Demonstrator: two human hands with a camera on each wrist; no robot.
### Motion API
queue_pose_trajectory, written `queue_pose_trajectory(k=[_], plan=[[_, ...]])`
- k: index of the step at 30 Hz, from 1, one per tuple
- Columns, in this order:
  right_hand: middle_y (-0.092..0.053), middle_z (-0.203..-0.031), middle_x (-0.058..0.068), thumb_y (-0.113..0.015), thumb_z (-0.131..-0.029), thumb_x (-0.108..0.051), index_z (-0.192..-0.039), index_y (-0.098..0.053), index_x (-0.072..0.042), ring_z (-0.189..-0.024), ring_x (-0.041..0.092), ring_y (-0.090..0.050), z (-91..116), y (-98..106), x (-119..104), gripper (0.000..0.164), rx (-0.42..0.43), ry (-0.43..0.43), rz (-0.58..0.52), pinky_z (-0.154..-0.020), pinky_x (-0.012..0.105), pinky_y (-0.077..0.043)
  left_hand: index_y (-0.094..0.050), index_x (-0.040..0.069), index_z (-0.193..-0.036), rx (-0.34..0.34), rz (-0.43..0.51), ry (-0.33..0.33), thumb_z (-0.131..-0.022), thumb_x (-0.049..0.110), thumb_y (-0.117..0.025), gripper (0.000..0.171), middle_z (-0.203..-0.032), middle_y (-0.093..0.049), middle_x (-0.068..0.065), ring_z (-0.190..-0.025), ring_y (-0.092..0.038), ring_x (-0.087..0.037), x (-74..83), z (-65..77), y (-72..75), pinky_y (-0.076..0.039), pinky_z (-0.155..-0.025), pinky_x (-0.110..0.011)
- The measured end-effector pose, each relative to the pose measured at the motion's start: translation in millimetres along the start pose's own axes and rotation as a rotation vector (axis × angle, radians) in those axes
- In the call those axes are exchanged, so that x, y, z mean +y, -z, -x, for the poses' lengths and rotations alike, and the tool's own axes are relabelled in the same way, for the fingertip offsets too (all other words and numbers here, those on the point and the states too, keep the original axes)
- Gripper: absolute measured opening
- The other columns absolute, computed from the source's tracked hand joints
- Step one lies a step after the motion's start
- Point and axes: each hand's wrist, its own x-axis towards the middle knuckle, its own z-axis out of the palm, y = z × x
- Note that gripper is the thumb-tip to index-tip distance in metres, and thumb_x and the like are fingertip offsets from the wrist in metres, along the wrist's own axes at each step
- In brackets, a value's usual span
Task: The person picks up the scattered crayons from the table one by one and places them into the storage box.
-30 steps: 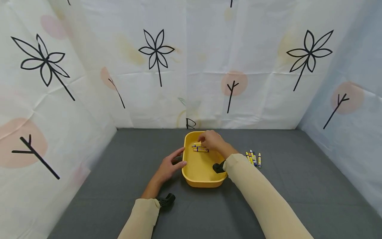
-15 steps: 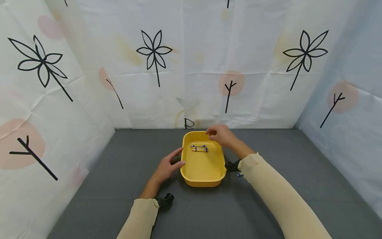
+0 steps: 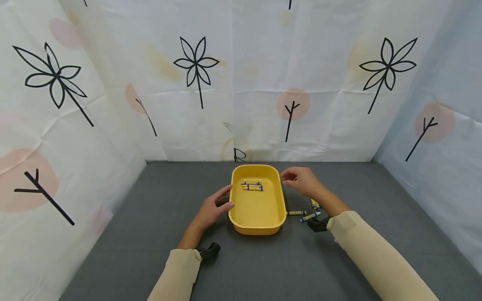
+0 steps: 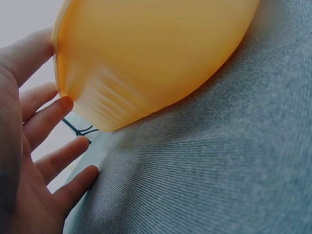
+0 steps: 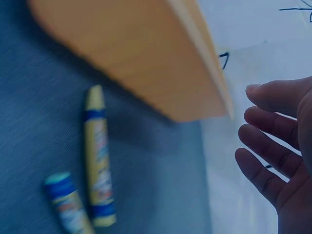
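In the head view, a yellow tray (image 3: 257, 213) stands on the grey cloth with a few crayons (image 3: 253, 188) lying crosswise near its far end. My left hand (image 3: 208, 211) rests at the tray's left rim, and its fingers (image 4: 46, 122) are fairly straight against the side in the left wrist view. Just outside the right rim, my right hand (image 3: 303, 180) hangs in the air with loosely bent fingers and nothing in them. Below it lie a crayon (image 3: 296, 212) beside the tray and a slanted crayon (image 3: 310, 216) with a light-coloured tip.
More crayons (image 3: 314, 204) lie farther right, partly covered by my right forearm. A patterned white cloth (image 3: 263, 125) rises behind and at both sides of the grey surface (image 3: 180, 184). A small black camera (image 3: 318, 224) sits on my right wrist.
My right hand has come up out of the tray and moved right, past its rim. Crayons beside the tray have come into sight. The left hand has stayed put.
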Motion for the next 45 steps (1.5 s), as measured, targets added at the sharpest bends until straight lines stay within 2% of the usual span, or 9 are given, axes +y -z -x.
queue_pose_trajectory(k=[5,10,17,26,35,40,45], plan=[[-0.066,-0.096,0.006,-0.07,-0.089,-0.007,-0.108,-0.069,0.0,-0.087,0.024,-0.061,15.9,-6.1,13.0,0.02,0.003,0.015,-0.003,-0.077,0.042,-0.052,-0.041,0.009,-0.149,0.016,-0.004,0.004,-0.095,0.027,-0.065,0.062,-0.147,-0.043,-0.018,-0.124,-0.047,-0.046,0.5,-0.2,-0.7,-0.041,-0.099,-0.057],[-0.067,-0.097,0.006,-0.069,-0.089,-0.006,-0.108,-0.069,-0.001,-0.088,0.024,-0.062,28.2,-9.4,17.0,0.019,-0.018,0.015,0.005,-0.078,0.043,-0.052,-0.042,0.008,-0.148,0.044,-0.008,0.003,-0.094,0.026,-0.065,0.062,-0.145,-0.044,-0.019,-0.122,-0.049,-0.046,0.7,0.6,-3.1,-0.042,-0.097,-0.058],[-0.068,-0.095,0.005,-0.071,-0.088,-0.004,-0.105,-0.07,0.0,-0.086,0.022,-0.062,42.7,-14.8,24.5,0.018,-0.075,0.03,0.019,-0.076,0.041,-0.053,-0.044,0.021,-0.148,0.061,-0.008,0.001,-0.093,0.025,-0.067,0.06,-0.147,-0.045,-0.009,-0.124,-0.05,-0.037,-43.6,-19.0,-8.7,-0.041,-0.098,-0.057],[-0.068,-0.091,0.007,-0.074,-0.083,-0.002,-0.101,-0.07,0.0,-0.081,0.019,-0.062,51.7,-23.9,32.6,0.018,-0.156,0.064,-0.037,-0.073,0.036,-0.053,-0.045,0.027,-0.147,0.072,-0.019,-0.001,-0.092,0.031,-0.068,0.06,-0.146,-0.046,-0.004,-0.122,-0.051,-0.033,-45.9,-19.0,-9.0,-0.043,-0.098,-0.055],[-0.068,-0.091,0.0,-0.075,-0.083,-0.003,-0.1,-0.071,-0.003,-0.08,0.015,-0.062,55.6,-26.3,35.8,0.018,-0.23,0.069,-0.014,-0.069,0.032,-0.052,-0.045,0.024,-0.147,0.07,-0.01,-0.004,-0.092,0.029,-0.067,0.059,-0.146,-0.046,-0.007,-0.125,-0.05,-0.035,-48.2,-19.5,-8.5,-0.041,-0.099,-0.057],[-0.066,-0.086,-0.001,-0.074,-0.081,0.001,-0.098,-0.071,-0.003,-0.077,0.014,-0.061,56.8,-25.4,38.5,0.018,-0.209,0.083,0.002,-0.068,0.033,-0.051,-0.046,0.026,-0.147,0.079,-0.021,0.005,-0.092,0.031,-0.068,0.06,-0.146,-0.047,-0.003,-0.124,-0.05,-0.031,-47.0,-19.5,-8.7,-0.042,-0.099,-0.054],[-0.063,-0.08,-0.004,-0.073,-0.078,0.005,-0.094,-0.071,-0.001,-0.072,0.01,-0.057,59.1,-19.9,41.5,0.017,-0.118,0.131,0.012,-0.064,0.031,-0.049,-0.045,0.028,-0.147,0.081,-0.024,0.018,-0.092,0.033,-0.068,0.061,-0.147,-0.046,-0.003,-0.123,-0.051,-0.031,-46.5,-18.3,-8.8,-0.043,-0.098,-0.054]])
